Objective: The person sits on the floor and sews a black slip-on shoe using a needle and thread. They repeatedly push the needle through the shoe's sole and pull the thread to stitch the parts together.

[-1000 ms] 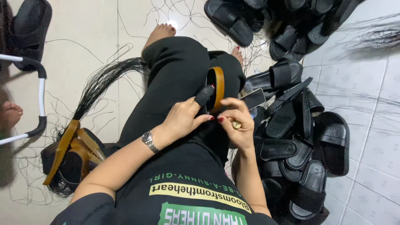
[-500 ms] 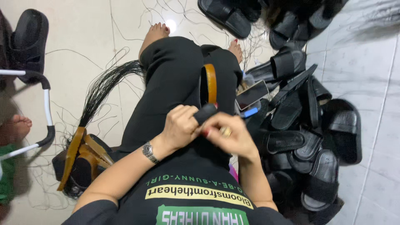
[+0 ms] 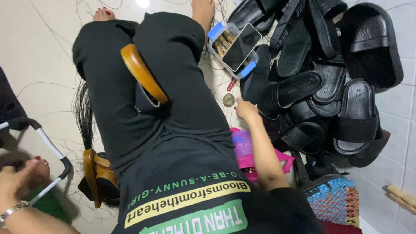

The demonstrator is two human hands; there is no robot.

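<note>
Sandal pile (image 3: 338,86): black, heaped on the floor by her right side.
Sandal (image 3: 143,76): tan-soled, resting on her lap.
Right hand (image 3: 247,110): arm stretched out, fingers loosely curled, beside a small round thing (image 3: 229,100).
Left hand (image 3: 15,182): drawn back low, away from the lap, fingers loose, holding nothing.

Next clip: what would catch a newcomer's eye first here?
Most striking is the heap of black sandals filling the right side of the floor. A tan-edged sole rests across the person's black-trousered lap, and the right hand reaches down beside a small round thing on the tiles. A phone lies on a clear box above it; the left hand is off at the lower left.
</note>
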